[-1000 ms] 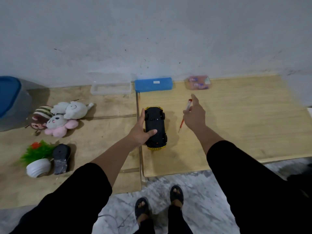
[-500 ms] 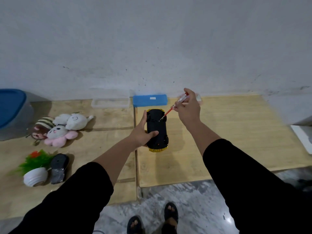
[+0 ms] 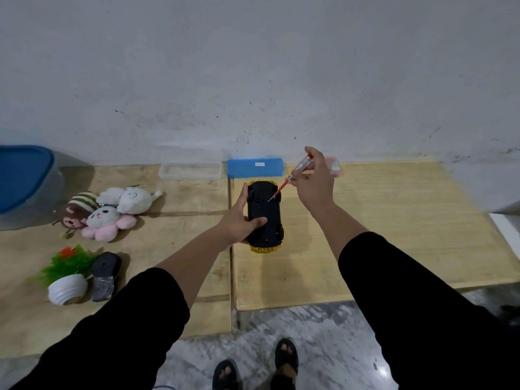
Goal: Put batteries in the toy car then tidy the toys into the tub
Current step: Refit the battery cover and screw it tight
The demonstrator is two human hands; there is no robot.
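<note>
The yellow toy car lies upside down on the right wooden board, black underside up. My left hand grips its left side, thumb across the underside. My right hand pinches a red-and-clear screwdriver, whose tip touches the far end of the car's underside. Three plush toys lie on the left board. A grey tub with a blue lid stands at the far left. A pink packet shows behind my right hand.
A blue case and a clear shallow box lie against the wall. A small white pot with a fake plant and a dark wrapped object sit on the left board. Marble floor and my sandalled feet are below.
My right hand lifted the screwdriver off the board and brought its tip onto the car's underside. The left hand has kept its hold on the car. The camera tilted up slightly.
</note>
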